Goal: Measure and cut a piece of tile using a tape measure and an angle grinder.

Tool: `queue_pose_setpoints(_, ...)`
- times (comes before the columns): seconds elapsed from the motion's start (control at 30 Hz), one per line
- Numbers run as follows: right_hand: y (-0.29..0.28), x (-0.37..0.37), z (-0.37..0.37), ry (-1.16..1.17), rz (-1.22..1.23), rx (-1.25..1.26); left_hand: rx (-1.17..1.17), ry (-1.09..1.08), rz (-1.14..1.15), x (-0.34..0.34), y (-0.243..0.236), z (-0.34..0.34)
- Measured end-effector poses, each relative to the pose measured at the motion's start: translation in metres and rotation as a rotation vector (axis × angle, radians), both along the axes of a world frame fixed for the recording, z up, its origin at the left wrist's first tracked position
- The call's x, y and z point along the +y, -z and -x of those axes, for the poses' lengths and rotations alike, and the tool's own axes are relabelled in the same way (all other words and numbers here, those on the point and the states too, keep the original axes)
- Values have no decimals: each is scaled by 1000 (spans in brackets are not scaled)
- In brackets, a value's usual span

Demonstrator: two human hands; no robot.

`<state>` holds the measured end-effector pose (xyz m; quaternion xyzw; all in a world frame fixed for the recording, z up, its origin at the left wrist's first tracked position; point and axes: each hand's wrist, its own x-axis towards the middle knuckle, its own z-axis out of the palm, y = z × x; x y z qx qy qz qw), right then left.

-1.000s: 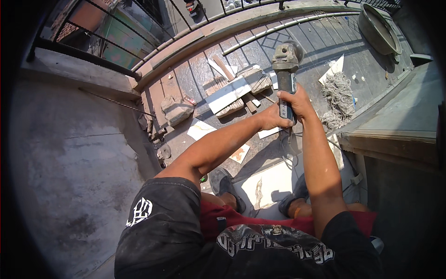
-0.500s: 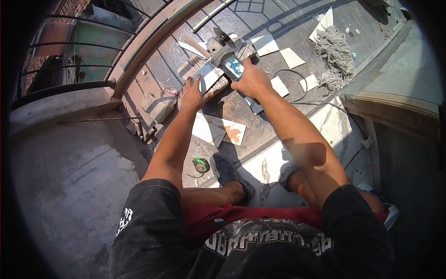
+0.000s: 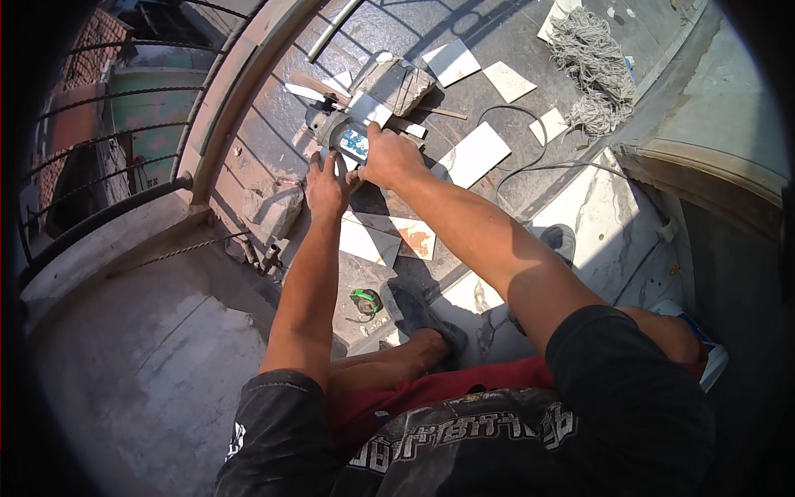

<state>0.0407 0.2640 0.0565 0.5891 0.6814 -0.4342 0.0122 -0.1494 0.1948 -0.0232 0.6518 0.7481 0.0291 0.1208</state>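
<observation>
At 11 o'clock in view, a dusty angle grinder (image 3: 338, 131) is clasped by the right hand (image 3: 391, 157). The left hand (image 3: 328, 189) is placed beside it, fingers parted; its contact cannot be told. Grey, stringy mop fibres (image 3: 590, 66) are noted toward 1 o'clock.

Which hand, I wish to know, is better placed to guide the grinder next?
Probably the right hand: it grips the grinder. The left hand is close beside it, its exact contact unclear.

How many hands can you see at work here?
2: the left hand close beside the angle grinder, and the right hand gripping its body. Some fingers are partly hidden.
</observation>
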Motion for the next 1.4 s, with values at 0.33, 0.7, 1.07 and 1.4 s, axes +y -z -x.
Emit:
queue_pose_setpoints(0.33,11,6,3,13,8,-17,-53,-14,98,9,-10,3)
queue_pose_setpoints(0.7,22,14,7,-2,-5,-44,-1,16,87,9,-16,-2)
queue_pose_setpoints(1.07,29,8,13,29,-44,-39,-16,-14,120,11,-16,-1)
queue_pose_setpoints(1.4,28,10,14,53,-4,-42,1,-23,103,9,-12,1)
